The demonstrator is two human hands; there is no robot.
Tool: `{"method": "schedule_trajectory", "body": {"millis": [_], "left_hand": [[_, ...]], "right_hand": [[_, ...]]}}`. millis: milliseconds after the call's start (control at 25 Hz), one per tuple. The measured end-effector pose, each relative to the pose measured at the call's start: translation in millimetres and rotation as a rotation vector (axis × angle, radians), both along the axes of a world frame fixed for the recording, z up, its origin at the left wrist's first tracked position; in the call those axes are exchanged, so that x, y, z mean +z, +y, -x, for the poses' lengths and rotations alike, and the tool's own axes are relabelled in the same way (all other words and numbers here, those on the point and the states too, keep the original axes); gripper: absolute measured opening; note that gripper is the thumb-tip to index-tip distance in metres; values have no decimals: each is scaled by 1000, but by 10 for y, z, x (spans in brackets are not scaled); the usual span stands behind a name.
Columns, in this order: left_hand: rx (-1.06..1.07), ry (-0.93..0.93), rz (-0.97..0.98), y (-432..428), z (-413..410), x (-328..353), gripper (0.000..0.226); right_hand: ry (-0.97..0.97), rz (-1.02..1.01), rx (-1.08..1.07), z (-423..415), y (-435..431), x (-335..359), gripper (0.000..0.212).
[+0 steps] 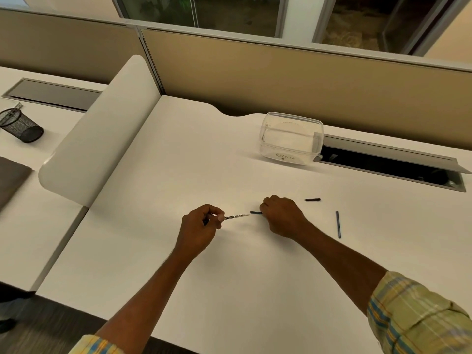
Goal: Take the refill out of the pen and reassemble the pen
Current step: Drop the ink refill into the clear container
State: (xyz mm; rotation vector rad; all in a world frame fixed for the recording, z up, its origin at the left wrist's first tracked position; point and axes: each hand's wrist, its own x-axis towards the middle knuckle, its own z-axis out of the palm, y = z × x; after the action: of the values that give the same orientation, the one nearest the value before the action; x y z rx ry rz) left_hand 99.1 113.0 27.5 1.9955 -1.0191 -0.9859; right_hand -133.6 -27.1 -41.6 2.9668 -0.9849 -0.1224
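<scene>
Seemingly at reassembly, the left hand [198, 226] pinches the white pen barrel [236, 216], the right hand [281, 215] pinches a dark end piece [256, 213] just off its tip, the refill [338, 224] lies right of both hands, and next they need lining up

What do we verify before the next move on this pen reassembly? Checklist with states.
1. Left hand grips white barrel: ok.
2. Right hand pinches dark piece: ok.
3. Dark piece roughly in line with barrel end, not yet touching: ok.
4. Thin dark rod, likely the refill, lies apart on desk: ok.
5. Short black piece lies loose on desk: ok.
6. Barrel inside empty: cannot tell.
</scene>
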Motion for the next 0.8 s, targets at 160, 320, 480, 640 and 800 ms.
{"method": "schedule_trajectory", "body": {"millis": [160,320,480,640,800], "left_hand": [[26,9,26,-62,-13,-55,17],[14,-6,4,-122,-8,-126,20],[24,8,10,-148,32,-171,17],[-69,72,19,-202,84,-130,27],[-102,141,11,-314,137,-163,33]], "right_hand": [[-29,3,8,0,22,-20,20],[-78,-6,-64,-1,-13,-36,17],[-132,-54,-210,29,-156,68,8],[-170,-148,-377,44,-493,428,18],[-281,-156,-533,78,-1024,779,19]]}}
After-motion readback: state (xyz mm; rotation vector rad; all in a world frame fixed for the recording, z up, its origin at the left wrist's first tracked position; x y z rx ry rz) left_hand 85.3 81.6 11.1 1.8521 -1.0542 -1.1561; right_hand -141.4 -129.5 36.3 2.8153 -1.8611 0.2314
